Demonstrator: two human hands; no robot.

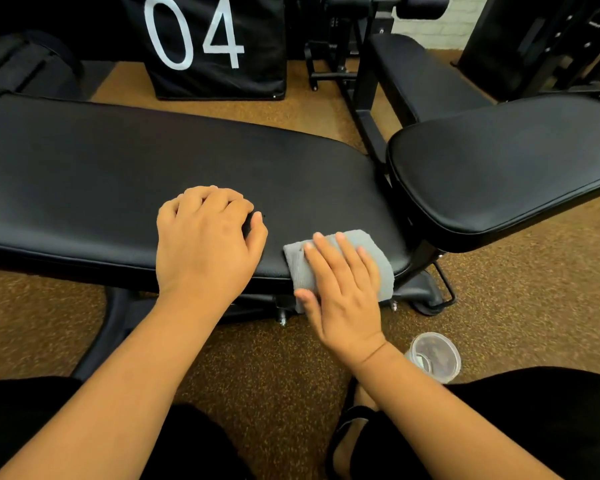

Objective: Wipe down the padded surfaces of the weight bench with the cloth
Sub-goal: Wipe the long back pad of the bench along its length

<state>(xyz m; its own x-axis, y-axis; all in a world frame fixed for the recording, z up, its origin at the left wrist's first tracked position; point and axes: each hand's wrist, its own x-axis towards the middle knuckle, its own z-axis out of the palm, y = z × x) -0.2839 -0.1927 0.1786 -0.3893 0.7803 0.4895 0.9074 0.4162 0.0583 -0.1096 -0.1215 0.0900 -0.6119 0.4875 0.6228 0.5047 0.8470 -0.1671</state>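
Note:
The long black back pad of the weight bench runs across the view, with the separate seat pad at the right. A folded grey cloth lies over the near edge of the back pad, close to its right end. My right hand presses flat on the cloth with straight fingers. My left hand rests on the back pad just left of the cloth, fingers loosely curled, holding nothing.
A clear plastic cup stands on the brown speckled floor by my right forearm. A black box marked 04 sits behind the bench. Another padded machine stands at the back right. My knees fill the bottom edge.

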